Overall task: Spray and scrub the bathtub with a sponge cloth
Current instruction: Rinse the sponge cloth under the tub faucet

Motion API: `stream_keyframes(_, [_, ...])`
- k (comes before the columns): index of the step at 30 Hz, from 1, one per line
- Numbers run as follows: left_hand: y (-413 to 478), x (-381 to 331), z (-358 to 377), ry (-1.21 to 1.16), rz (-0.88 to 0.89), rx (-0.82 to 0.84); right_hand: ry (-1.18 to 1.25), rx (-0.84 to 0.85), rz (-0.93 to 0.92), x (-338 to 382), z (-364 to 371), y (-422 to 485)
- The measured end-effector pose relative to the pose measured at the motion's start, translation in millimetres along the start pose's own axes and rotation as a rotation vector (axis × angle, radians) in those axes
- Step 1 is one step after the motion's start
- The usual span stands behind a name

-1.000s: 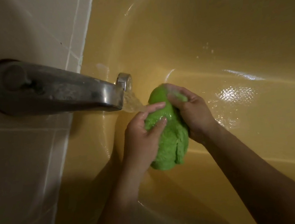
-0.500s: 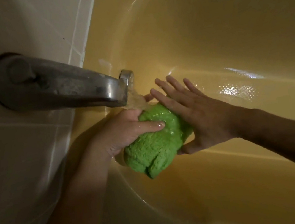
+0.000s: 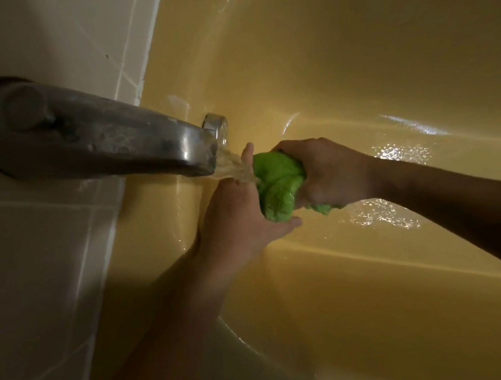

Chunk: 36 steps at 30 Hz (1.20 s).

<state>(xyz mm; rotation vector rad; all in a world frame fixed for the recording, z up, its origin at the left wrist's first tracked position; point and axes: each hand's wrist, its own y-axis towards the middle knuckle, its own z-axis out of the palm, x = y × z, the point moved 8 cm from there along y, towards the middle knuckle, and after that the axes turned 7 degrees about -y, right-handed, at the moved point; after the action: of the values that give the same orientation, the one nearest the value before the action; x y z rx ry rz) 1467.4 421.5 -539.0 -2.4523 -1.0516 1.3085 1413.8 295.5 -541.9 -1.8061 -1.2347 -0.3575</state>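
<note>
The sodden sponge cloth (image 3: 277,186) (soft, likely slippery, best gripped mid-bunch) is clenched in the right hand (image 3: 332,176), braced by the flat-fingered left hand (image 3: 237,220).

left hand (image 3: 240,219): bare, fingertips wet | right hand (image 3: 332,173): bare, knuckles catching light | left forearm (image 3: 174,297): bare to frame edge, shadowed | right forearm (image 3: 466,207): bare to frame edge, dim | nails: too blurred to tell
</note>
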Motion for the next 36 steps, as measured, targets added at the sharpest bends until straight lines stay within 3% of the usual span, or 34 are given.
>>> stream_keyframes(4, [7.0,-0.4,-9.2,0.110,0.126,-0.150,0.017,0.116,0.031,-6.0,3.5,-5.3])
stream_keyframes(7, [10.9,-6.6,-6.8,0.299,0.177,-0.078,-0.117,0.186,0.019,-10.8,6.4,-12.1])
stream_keyframes(10, [12.5,-4.6,-3.2,0.304,0.106,0.048,-0.031,0.192,-0.011,-11.5,6.1,-18.2])
stream_keyframes(14, [11.0,-2.7,-4.4,0.119,0.057,0.245,0.148,0.199,0.024,-11.2,4.6,-24.4])
stream_keyframes(19, [0.8,6.2,7.1,-0.142,-0.074,0.463,0.062,0.188,0.027,-8.4,3.4,-24.3])
stream_keyframes(21, [1.0,7.1,9.4,-0.320,-0.160,0.535,0.106,0.152,0.009,-2.7,-0.3,-24.9])
stream_keyframes(23, [7.1,10.3,5.7,-0.408,-0.217,0.505,0.085,0.115,-0.040,4.5,-9.6,-25.7])
stream_keyframes(26, [12.0,22.5,-1.6,-0.432,-0.334,0.415,-0.308,0.084,-0.139,14.3,-13.1,-28.9])
stream_keyframes(28, [10.9,26.0,2.9,-0.518,-0.407,0.453,-0.580,0.011,-0.163,17.1,-2.6,-31.7])
stream_keyframes(30, [5.8,17.1,10.2,-0.664,-0.443,0.571,-0.662,-0.135,-0.139,19.2,8.2,-31.5])
stream_keyframes(33, [-1.5,6.8,9.9,-0.806,-0.483,0.620,-0.666,-0.443,-0.138,23.3,3.5,-20.4])
stream_keyframes(35, [-2.0,4.6,6.5,-0.719,-0.445,0.587,-0.740,-0.518,-0.183,29.4,-3.5,-11.0])
stream_keyframes(36, [0.6,7.7,5.6,-0.536,-0.393,0.559,-0.778,-0.482,-0.190,29.2,-5.7,-5.1])
